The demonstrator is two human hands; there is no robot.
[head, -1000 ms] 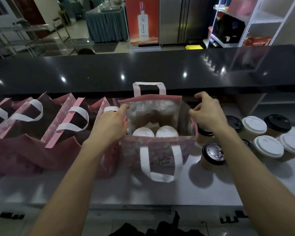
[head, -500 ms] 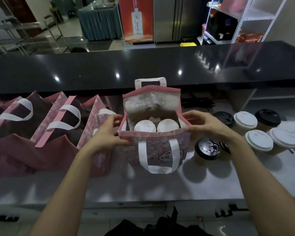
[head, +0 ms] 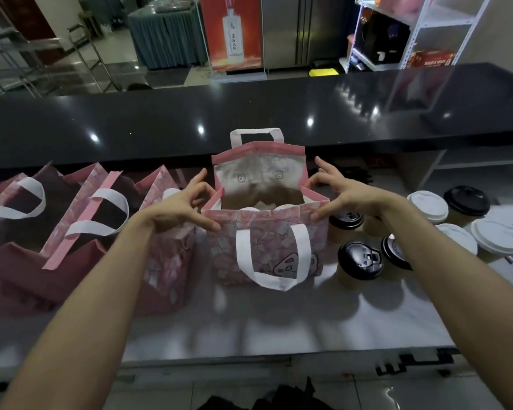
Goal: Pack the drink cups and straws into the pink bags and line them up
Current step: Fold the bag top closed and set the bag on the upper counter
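Behind the pale worktop (head: 279, 327) runs a glossy black counter (head: 249, 113), and just in front of that counter stands an open pink bag (head: 267, 247) with two white-lidded cups (head: 285, 207) inside. The left hand (head: 178, 210) pinches the bag's left rim; the right hand (head: 342, 192) pinches its right rim, other fingers spread. Left of the bag more pink bags (head: 95, 226) stand in a row; right of it sit black-lidded cups (head: 360, 258) and white-lidded cups (head: 427, 202).

open bag (head: 267, 250): pink, pale patchy print, white handles
side bags (head: 80, 232): pink, white handles
cups (head: 360, 258): tan, black or white lids
counter (head: 249, 113): glossy black
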